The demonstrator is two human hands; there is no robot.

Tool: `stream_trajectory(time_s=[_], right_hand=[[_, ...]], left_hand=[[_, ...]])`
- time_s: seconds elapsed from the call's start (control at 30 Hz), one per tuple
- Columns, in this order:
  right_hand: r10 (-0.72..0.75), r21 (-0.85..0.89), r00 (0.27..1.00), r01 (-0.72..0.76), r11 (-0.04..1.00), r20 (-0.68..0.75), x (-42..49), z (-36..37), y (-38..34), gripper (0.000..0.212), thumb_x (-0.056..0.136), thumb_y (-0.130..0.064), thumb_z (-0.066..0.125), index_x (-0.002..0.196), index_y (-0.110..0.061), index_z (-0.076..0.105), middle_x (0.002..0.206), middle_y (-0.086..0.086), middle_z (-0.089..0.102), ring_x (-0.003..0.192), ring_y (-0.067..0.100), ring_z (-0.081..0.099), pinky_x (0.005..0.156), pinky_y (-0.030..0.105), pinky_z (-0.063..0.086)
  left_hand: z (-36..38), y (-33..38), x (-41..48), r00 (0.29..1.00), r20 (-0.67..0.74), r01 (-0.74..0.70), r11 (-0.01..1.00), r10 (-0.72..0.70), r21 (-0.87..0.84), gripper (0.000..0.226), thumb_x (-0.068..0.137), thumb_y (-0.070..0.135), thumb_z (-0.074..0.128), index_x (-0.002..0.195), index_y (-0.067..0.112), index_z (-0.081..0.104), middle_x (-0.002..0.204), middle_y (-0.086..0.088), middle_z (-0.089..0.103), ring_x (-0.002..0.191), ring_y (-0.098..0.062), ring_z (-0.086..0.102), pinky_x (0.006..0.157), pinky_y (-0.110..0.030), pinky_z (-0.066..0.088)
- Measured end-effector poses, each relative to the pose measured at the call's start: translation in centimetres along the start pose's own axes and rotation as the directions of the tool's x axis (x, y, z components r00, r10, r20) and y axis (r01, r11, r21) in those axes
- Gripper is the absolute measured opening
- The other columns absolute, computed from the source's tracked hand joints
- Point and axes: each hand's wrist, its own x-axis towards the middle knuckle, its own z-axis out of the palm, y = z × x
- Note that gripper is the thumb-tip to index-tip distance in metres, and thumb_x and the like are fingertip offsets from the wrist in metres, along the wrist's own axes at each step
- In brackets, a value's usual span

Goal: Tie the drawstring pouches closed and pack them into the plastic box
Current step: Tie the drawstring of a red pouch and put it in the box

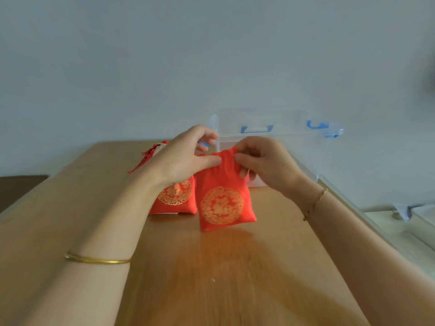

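We pinch the bunched top of a red pouch (223, 203) with a gold round print. Our left hand (186, 158) squeezes its left edge and our right hand (263, 161) squeezes its right edge, and the pouch hangs upright over the middle of the wooden table (211, 278). A second red pouch (176, 198) sits just behind it on the left, and red tassel strings (148, 156) peek out past our left hand. The clear plastic box (270, 137) with blue clips stands at the back, right behind our hands, and we cannot tell what is in it.
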Motion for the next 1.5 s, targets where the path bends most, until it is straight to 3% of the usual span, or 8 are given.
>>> stream_trajectory(time_s=[0.2, 0.4, 0.53, 0.67, 1.03, 1.17, 1.3, 1.5], right_hand=[[0.063, -0.081, 0.997, -0.067, 0.995, -0.048, -0.8, -2.2, 1.7, 0.021, 0.084, 0.002, 0.055, 0.083, -0.018, 0.06, 0.066, 0.008, 0.061, 0.057, 0.019, 0.058, 0.05, 0.023, 0.046], [0.141, -0.436, 0.99, -0.139, 0.889, -0.026, -0.1, -4.3, 1.5, 0.01, 0.081, -0.009, 0.061, 0.075, -0.013, 0.068, 0.057, -0.006, 0.057, 0.035, -0.003, 0.046, 0.036, 0.008, 0.03], [0.108, -0.568, 0.993, -0.117, 0.815, -0.05, 0.3, -5.3, 0.8, 0.012, 0.082, -0.015, 0.06, 0.073, -0.011, 0.067, 0.057, -0.007, 0.056, 0.041, 0.0, 0.049, 0.042, 0.009, 0.034], [0.088, -0.568, 0.995, -0.093, 0.817, -0.036, 0.2, -5.3, 0.6, 0.01, 0.085, -0.011, 0.056, 0.079, -0.007, 0.063, 0.059, -0.007, 0.054, 0.049, 0.005, 0.047, 0.045, 0.009, 0.035], [0.329, -0.512, 0.944, -0.294, 0.807, -0.024, -0.8, -6.3, 1.0, 0.023, 0.089, -0.015, 0.055, 0.07, -0.003, 0.063, 0.055, 0.005, 0.056, 0.041, 0.014, 0.047, 0.034, 0.014, 0.037], [0.502, 0.065, 0.863, -0.504, 0.861, 0.046, -1.2, -8.0, 1.5, 0.031, 0.092, -0.022, 0.053, 0.062, -0.011, 0.055, 0.055, 0.002, 0.05, 0.034, 0.007, 0.039, 0.036, 0.015, 0.031], [0.53, -0.012, 0.839, -0.535, 0.845, -0.121, -1.3, -8.5, 1.7, 0.029, 0.088, -0.016, 0.054, 0.06, -0.01, 0.054, 0.055, 0.003, 0.047, 0.033, 0.007, 0.034, 0.035, 0.013, 0.026], [0.283, 0.213, 0.94, -0.243, 0.946, -0.189, -0.7, -6.8, -1.8, 0.032, 0.091, -0.019, 0.051, 0.061, -0.012, 0.055, 0.051, 0.0, 0.05, 0.037, 0.01, 0.037, 0.04, 0.018, 0.031]], left_hand=[[2.7, -0.1, 0.0, 0.997, -0.022, 0.07, 0.994, -0.072, -0.079, 0.019, 0.083, 0.005, 0.064, 0.082, 0.024, 0.061, 0.091, -0.016, 0.069, 0.081, -0.031, 0.065, 0.074, -0.034, 0.052], [2.3, -0.4, 0.1, 0.999, 0.041, 0.014, 0.995, -0.01, -0.097, 0.032, 0.083, -0.007, 0.058, 0.096, 0.022, 0.064, 0.085, 0.016, 0.062, 0.067, 0.019, 0.056, 0.065, 0.001, 0.041], [2.1, -0.9, 0.4, 0.997, 0.067, 0.054, 0.996, -0.05, -0.068, 0.041, 0.081, -0.01, 0.059, 0.111, 0.017, 0.062, 0.092, 0.013, 0.062, 0.074, 0.013, 0.058, 0.063, 0.002, 0.041], [2.0, -1.8, 0.7, 0.987, 0.007, 0.162, 0.985, -0.162, 0.057, 0.029, 0.077, -0.003, 0.065, 0.098, 0.017, 0.062, 0.076, 0.002, 0.068, 0.06, -0.007, 0.059, 0.042, -0.015, 0.041], [1.3, -2.8, 0.6, 0.971, -0.21, 0.16, 0.959, -0.111, 0.234, 0.022, 0.086, 0.023, 0.061, 0.065, 0.017, 0.064, 0.067, -0.003, 0.066, 0.065, -0.027, 0.062, 0.064, -0.036, 0.048], [0.4, -3.4, 1.1, 0.898, -0.35, 0.29, 0.957, -0.268, 0.009, 0.031, 0.089, 0.015, 0.048, 0.059, 0.017, 0.054, 0.054, 0.001, 0.055, 0.051, -0.017, 0.048, 0.057, -0.03, 0.038], [0.1, -2.5, 1.3, 0.8, -0.322, 0.263, 0.778, -0.507, -0.571, 0.029, 0.087, 0.009, 0.041, 0.059, 0.016, 0.045, 0.04, 0.009, 0.057, 0.043, -0.003, 0.05, 0.049, -0.021, 0.041], [0.6, 1.7, 0.7, 0.966, -0.098, 0.048, 0.54, -0.238, -0.84, 0.028, 0.096, 0.018, 0.04, 0.071, 0.015, 0.052, 0.067, 0.001, 0.068, 0.066, -0.013, 0.067, 0.069, -0.023, 0.052]])
